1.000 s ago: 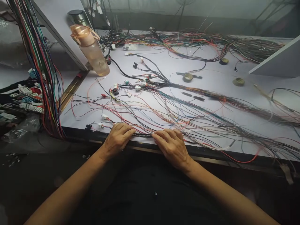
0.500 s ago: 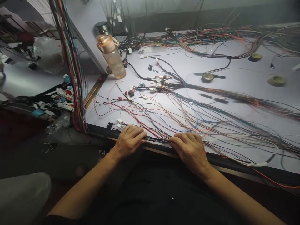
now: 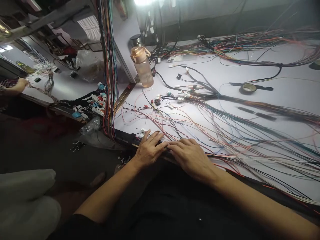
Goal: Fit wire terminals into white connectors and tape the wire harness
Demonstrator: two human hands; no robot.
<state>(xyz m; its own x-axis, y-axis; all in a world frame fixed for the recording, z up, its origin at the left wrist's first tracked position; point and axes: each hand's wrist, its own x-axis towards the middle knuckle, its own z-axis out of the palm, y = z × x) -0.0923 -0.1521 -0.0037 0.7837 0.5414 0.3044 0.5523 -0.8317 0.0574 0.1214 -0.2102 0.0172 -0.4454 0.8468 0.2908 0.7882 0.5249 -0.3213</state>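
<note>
I watch the grip at the near edge of the table (image 3: 225,75): the left hand (image 3: 150,148) and the right hand (image 3: 188,156) lie close together, fingertips all but meeting, bent over the near wires (image 3: 222,155). The backs of the hands hide what is underneath, so I cannot tell whether either one is clamped on the strands or only resting on them. The wires run out to the right from beneath the right hand, along the near edge, while a white connector (image 3: 143,130) and a black connector (image 3: 133,135) sit just beyond the left hand. I'd judge the step in hand to be gathering and straightening these strands at the edge. The next move, as I read it, calls for keeping them snug with one hand and running the other along to the right, without dragging in the looser wires that fan out behind. The branched harness (image 3: 235,99) lies farther off, and the tape roll (image 3: 247,92) sits beyond it, on the far right, well apart from both hands.
</note>
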